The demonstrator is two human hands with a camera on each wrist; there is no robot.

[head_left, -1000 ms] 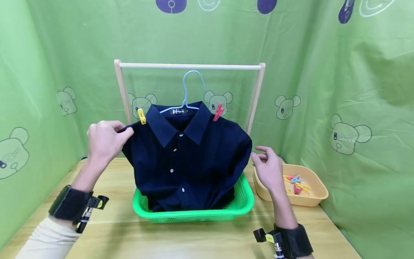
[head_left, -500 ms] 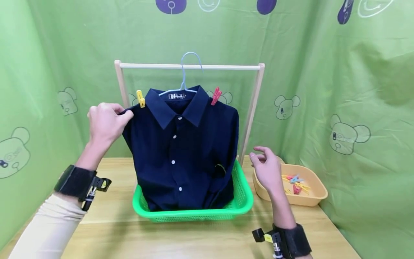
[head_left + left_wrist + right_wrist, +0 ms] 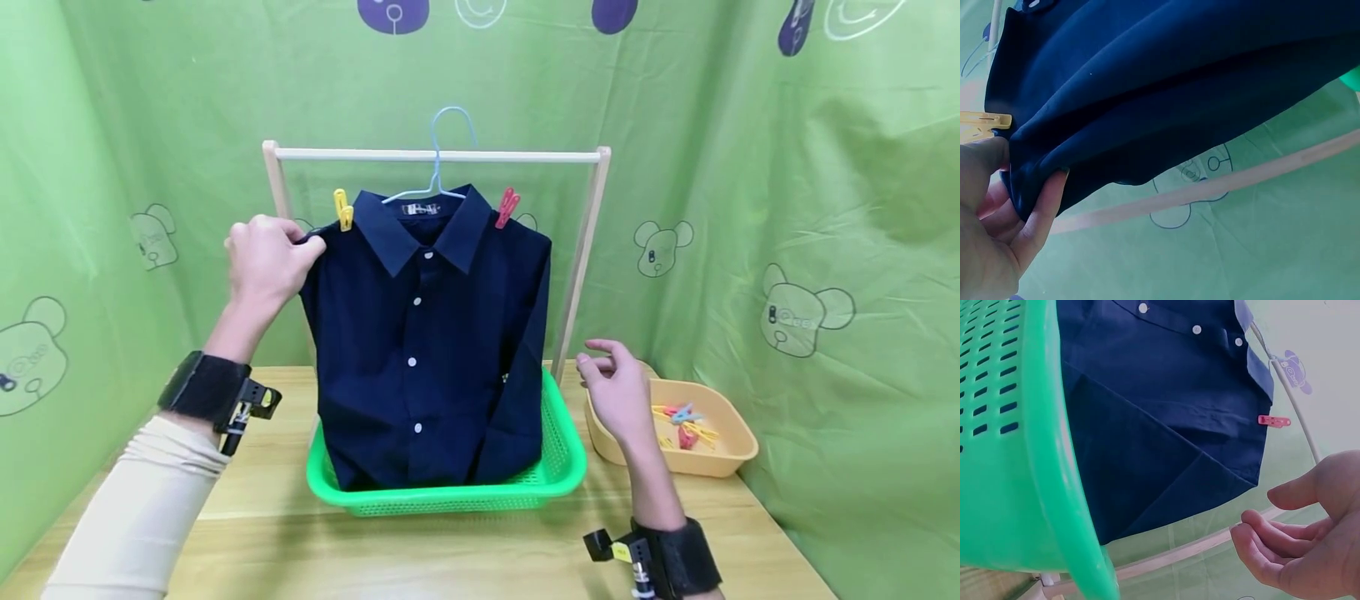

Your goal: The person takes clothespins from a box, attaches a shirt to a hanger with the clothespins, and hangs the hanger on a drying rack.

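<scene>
A dark navy button-up shirt (image 3: 442, 333) hangs on a light blue wire hanger (image 3: 437, 171), its lower part inside a green plastic basket (image 3: 450, 500). My left hand (image 3: 268, 257) pinches the shirt at its left-side shoulder; the left wrist view shows thumb and fingers around the cloth. Near that hand a yellow clothespin (image 3: 343, 210) clips the shoulder, and a red clothespin (image 3: 507, 207) clips the other one. My right hand (image 3: 617, 387), fingers loosely bent, holds nothing beside the shirt and basket. The hanger's hook stands at the rack's bar; whether it touches is unclear.
A wooden rack with a white bar (image 3: 360, 155) stands behind the shirt. To the right sits a beige bin (image 3: 731, 462) with several coloured clothespins (image 3: 686, 425). Green cloth walls (image 3: 885, 250) surround the wooden table (image 3: 375, 554).
My left hand has raised the shirt and hanger, then shifted them slightly right. The hook rose from below the bar's height to above it. My right hand has hardly moved.
</scene>
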